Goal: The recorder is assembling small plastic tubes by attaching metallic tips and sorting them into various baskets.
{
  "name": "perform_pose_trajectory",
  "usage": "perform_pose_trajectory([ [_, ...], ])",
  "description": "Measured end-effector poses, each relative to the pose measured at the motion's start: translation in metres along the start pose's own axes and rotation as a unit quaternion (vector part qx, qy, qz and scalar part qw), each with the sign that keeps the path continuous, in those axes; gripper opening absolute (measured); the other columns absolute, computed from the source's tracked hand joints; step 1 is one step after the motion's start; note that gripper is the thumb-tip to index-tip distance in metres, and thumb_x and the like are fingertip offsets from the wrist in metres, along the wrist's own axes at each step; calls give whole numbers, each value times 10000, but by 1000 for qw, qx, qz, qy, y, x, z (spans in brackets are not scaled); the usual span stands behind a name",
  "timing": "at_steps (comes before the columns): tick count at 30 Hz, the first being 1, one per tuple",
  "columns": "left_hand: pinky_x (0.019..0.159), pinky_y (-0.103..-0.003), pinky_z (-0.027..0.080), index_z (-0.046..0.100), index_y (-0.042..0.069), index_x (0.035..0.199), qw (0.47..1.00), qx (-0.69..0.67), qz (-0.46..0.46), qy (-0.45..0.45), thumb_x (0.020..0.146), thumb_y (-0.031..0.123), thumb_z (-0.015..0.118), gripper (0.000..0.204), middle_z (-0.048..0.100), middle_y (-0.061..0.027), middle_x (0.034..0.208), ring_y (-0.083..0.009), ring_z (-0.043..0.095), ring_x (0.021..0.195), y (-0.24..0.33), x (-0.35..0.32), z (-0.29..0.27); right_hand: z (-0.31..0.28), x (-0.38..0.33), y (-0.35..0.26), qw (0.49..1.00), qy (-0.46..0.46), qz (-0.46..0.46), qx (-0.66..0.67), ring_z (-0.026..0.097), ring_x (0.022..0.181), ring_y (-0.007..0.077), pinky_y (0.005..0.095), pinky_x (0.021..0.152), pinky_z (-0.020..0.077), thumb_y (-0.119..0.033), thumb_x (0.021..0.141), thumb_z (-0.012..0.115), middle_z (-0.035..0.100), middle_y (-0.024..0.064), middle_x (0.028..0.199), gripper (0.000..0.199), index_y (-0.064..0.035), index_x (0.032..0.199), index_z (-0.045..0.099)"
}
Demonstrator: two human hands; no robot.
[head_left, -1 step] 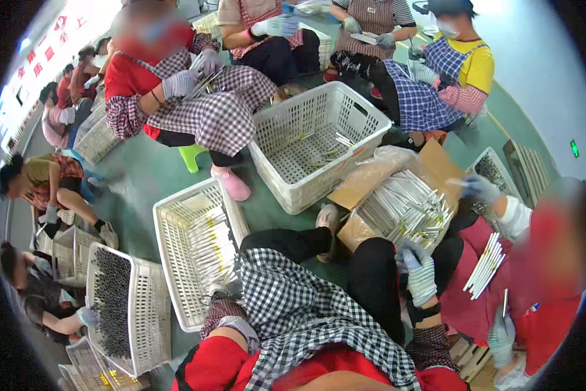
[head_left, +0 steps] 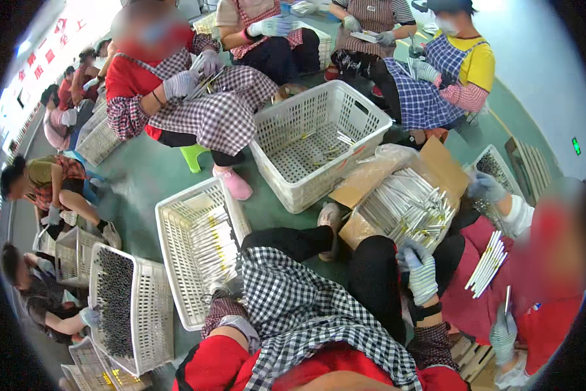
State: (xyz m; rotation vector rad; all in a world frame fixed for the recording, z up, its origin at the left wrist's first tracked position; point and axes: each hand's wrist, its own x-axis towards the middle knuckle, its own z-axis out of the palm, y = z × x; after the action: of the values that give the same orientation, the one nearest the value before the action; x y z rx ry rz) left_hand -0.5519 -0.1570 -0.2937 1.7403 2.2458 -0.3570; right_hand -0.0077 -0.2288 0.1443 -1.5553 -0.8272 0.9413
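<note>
My left hand in a pale glove reaches down at the near right edge of a white plastic crate. Its fingers are mostly hidden by the sleeve and crate side. Slim white sticks with yellow marks lie in rows inside that crate. My right hand, in a striped grey glove, is raised above my knee beside an open cardboard box. Its fingers are curled together, and what they hold, if anything, cannot be made out. Many loose white sticks fill the box.
A larger white crate with a few sticks stands ahead. Left of my crate is another crate packed with dark tubes. At right, a co-worker has a bundle of sticks on the lap. Other people sit around with sticks and crates.
The view has shifted very slightly. The hand of the co-worker at right has moved a little away from the box's flap. My own hands look unchanged.
</note>
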Motion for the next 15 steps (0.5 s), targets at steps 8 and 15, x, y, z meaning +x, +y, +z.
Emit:
perform_pose_trajectory([
  [8,818,-410,481,519,62,1219,768,-615,-152,-94,796,315,576,497,563,-178,1170,-307,562,1012,-59,15,-51,-32,-3,37,999,7,-22,-33,593,816,127,257,724,487,-133,884,552,629,77,950,271,7,1113,587],
  [15,492,-272,442,472,99,1117,689,-709,-90,120,859,201,532,284,528,-33,818,-124,513,652,69,-80,-297,-49,-29,43,991,58,-82,-88,567,860,148,277,829,446,-121,886,555,632,84,950,228,26,1052,607],
])
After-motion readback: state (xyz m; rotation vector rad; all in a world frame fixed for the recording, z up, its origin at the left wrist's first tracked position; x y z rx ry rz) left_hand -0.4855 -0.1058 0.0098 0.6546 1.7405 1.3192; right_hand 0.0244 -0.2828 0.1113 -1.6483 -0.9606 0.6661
